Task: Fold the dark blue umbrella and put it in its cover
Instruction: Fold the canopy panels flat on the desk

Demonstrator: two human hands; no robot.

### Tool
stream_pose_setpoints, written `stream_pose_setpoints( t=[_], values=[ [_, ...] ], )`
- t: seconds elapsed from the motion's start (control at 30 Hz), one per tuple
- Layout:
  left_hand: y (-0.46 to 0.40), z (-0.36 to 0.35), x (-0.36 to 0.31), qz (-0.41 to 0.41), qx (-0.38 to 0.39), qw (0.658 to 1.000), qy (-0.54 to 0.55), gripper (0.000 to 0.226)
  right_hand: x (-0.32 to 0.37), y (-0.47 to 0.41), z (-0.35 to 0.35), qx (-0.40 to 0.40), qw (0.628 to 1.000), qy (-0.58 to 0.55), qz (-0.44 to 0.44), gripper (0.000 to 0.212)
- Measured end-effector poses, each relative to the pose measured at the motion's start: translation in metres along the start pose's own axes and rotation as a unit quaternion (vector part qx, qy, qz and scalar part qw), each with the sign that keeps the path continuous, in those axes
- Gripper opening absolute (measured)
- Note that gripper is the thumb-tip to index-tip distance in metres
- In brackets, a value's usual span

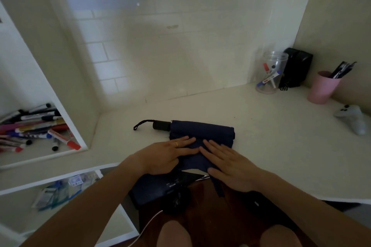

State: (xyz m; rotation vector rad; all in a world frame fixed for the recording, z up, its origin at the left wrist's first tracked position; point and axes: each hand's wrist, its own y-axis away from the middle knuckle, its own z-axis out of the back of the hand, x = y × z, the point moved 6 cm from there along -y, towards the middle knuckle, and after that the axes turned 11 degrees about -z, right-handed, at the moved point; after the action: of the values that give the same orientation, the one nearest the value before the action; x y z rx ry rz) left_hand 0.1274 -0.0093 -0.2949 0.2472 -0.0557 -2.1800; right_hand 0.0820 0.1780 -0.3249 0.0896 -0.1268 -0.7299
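Observation:
The dark blue umbrella (202, 132) lies collapsed on the white desk (271, 136), its black handle (161, 125) and wrist strap (141, 123) pointing left. Loose canopy fabric spreads toward me over the desk's front edge. My left hand (164, 157) lies flat on the fabric with straight fingers, a gold ring on one finger. My right hand (226, 163) presses flat on the fabric beside it, fingertips nearly meeting the left's. A dark blue piece, possibly the cover (152, 188), hangs below the desk edge near my lap; I cannot tell for sure.
A clear jar with markers (270, 74), a black box (297, 67), a pink cup of pens (323, 88) and a white game controller (353, 118) stand at the back right. A shelf cubby of markers (36, 128) is on the left.

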Motion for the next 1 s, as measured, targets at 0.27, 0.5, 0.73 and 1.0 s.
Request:
stream_pose_setpoints(
  t=[0.27,0.5,0.73,1.0],
  values=[
    [-0.007,0.03,0.005,0.081,-0.096,0.991,0.051,0.037,-0.005,0.0,0.009,0.016,0.999,-0.045,0.005,0.057],
    [-0.01,0.004,-0.005,0.034,-0.025,0.996,-0.08,0.051,-0.017,-0.015,0.062,-0.035,0.978,-0.201,-0.035,0.037],
    [-0.044,0.011,-0.007,0.058,-0.015,0.994,-0.089,0.051,-0.089,-0.08,0.092,0.042,0.963,-0.209,-0.163,0.049],
    [-0.048,0.008,0.008,0.028,-0.005,0.999,-0.041,0.05,-0.106,-0.081,0.092,0.0,0.985,-0.127,-0.116,0.046]
  ],
)
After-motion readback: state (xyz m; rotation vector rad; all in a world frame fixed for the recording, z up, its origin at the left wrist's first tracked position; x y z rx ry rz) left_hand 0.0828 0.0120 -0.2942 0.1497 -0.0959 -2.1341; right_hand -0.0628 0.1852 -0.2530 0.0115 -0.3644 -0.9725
